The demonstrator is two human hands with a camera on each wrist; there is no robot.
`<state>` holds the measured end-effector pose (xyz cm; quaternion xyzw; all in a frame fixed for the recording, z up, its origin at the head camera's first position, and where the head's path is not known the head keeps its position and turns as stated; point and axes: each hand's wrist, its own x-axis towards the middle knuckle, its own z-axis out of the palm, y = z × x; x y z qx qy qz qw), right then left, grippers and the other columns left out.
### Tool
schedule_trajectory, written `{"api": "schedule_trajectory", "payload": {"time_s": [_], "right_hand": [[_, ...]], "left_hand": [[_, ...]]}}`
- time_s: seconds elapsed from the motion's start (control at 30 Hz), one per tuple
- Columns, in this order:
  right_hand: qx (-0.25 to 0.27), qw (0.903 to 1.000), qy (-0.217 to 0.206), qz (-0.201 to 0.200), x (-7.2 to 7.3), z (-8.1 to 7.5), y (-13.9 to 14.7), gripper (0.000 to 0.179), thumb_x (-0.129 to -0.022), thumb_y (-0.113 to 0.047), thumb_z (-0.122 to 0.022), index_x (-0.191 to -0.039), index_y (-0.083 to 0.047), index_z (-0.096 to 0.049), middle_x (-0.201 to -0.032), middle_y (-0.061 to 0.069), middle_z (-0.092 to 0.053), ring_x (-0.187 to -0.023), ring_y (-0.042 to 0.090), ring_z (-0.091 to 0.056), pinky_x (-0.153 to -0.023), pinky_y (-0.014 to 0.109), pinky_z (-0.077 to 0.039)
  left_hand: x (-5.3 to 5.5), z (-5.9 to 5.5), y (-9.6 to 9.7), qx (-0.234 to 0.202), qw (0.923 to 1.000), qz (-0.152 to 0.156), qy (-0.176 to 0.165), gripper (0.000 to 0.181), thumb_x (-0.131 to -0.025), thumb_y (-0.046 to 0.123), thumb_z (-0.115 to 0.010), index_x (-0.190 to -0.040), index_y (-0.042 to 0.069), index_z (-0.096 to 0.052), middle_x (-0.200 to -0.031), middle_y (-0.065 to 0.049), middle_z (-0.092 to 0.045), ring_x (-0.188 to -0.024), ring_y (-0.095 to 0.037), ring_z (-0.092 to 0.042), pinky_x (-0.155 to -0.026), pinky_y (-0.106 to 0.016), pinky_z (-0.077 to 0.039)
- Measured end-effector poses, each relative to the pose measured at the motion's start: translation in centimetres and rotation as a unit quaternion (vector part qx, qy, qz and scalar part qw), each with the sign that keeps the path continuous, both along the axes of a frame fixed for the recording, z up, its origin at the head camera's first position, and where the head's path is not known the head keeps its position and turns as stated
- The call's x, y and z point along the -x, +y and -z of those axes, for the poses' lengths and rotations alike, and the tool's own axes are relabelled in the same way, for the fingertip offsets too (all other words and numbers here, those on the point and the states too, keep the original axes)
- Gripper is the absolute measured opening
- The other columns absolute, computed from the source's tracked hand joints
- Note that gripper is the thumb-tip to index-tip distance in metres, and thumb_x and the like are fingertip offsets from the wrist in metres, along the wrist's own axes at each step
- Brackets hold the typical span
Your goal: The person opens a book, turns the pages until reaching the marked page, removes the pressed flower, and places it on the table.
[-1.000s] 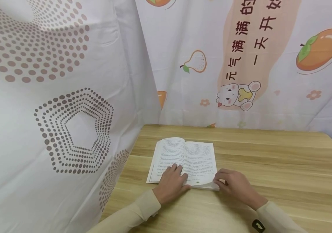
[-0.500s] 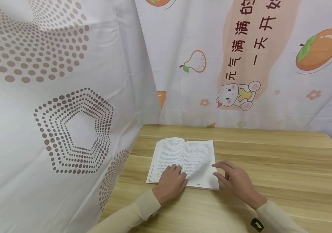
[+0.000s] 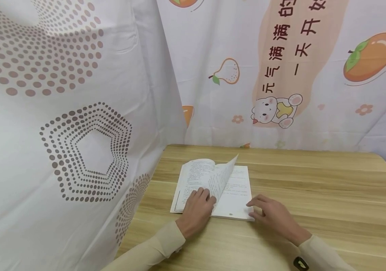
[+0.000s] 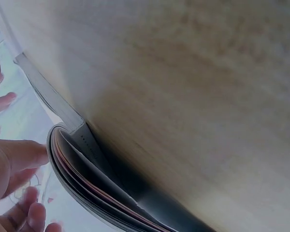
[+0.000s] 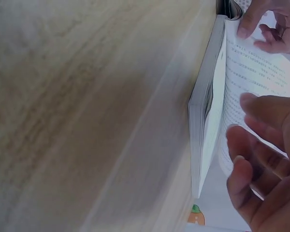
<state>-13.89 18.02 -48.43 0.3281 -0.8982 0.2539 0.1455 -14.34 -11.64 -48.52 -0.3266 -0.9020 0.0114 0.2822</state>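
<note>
Currently, L grip (image 3: pixel 195 209) loose on opened bk (image 3: pixel 236 197); R grip (image 3: pixel 272 215) apart nr edge; pg (image 3: pixel 222 177) tilted up.

The left hand (image 3: pixel 197 210) showed loosely bent fingers; the right hand (image 3: pixel 275 219) was loosely curled, thumb and fingertips apart.

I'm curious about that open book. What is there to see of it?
The book lies open on the wood-grain table, its white paper bearing small dark print. The left-hand pages curve up toward the spine; the right-hand block lies flatter. One leaf stands lifted near the spine. The left hand rests low on the left side; the right hand is by the lower right corner, contact unclear.
</note>
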Motion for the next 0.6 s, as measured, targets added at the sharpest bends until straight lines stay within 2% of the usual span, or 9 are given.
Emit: {"api": "schedule_trajectory", "payload": {"time_s": [0.13,0.23,0.4,0.6], "right_hand": [[-0.023,0.9997,-0.011,-0.005,0.04,0.39,0.07,0.024,-0.083,-0.015,-0.085,-0.106,-0.014,-0.076,-0.108,-0.002,-0.071,-0.067,-0.007,-0.049,-0.062,0.026,-0.049],[-0.037,0.9992,-0.016,-0.005,0.07,0.64,0.07,0.025,-0.083,-0.016,-0.085,-0.106,-0.013,-0.076,-0.108,0.0,-0.071,-0.068,-0.007,-0.049,-0.063,0.026,-0.05],[-0.048,0.9984,-0.028,0.0,0.01,0.67,0.11,0.025,-0.083,-0.016,-0.084,-0.107,-0.011,-0.077,-0.11,0.002,-0.071,-0.068,-0.006,-0.048,-0.064,0.027,-0.05],[-0.064,0.9976,-0.027,-0.001,0.02,0.65,0.2,0.022,-0.082,-0.014,-0.085,-0.102,-0.01,-0.078,-0.107,0.002,-0.07,-0.071,-0.004,-0.052,-0.064,0.027,-0.052]], "left_hand": [[0.0,-0.04,0.09,0.027,0.9993,0.008,-0.026,0.019,-0.088,0.007,-0.073,-0.1,0.021,-0.08,-0.111,-0.002,-0.065,-0.096,-0.021,-0.052,-0.077,-0.031,-0.045],[-0.04,0.09,0.11,0.049,0.9984,0.006,-0.026,0.016,-0.088,0.011,-0.072,-0.096,0.022,-0.08,-0.12,-0.003,-0.065,-0.105,-0.024,-0.053,-0.083,-0.036,-0.046],[0.0,0.38,0.11,0.04,0.9992,0.004,-0.006,0.008,-0.086,0.014,-0.07,-0.082,0.018,-0.076,-0.107,-0.002,-0.066,-0.099,-0.024,-0.053,-0.076,-0.035,-0.042],[0.06,0.47,-0.06,0.031,0.9995,0.006,-0.007,0.014,-0.087,0.013,-0.068,-0.073,0.016,-0.071,-0.094,-0.002,-0.066,-0.089,-0.023,-0.052,-0.071,-0.032,-0.041]]}}
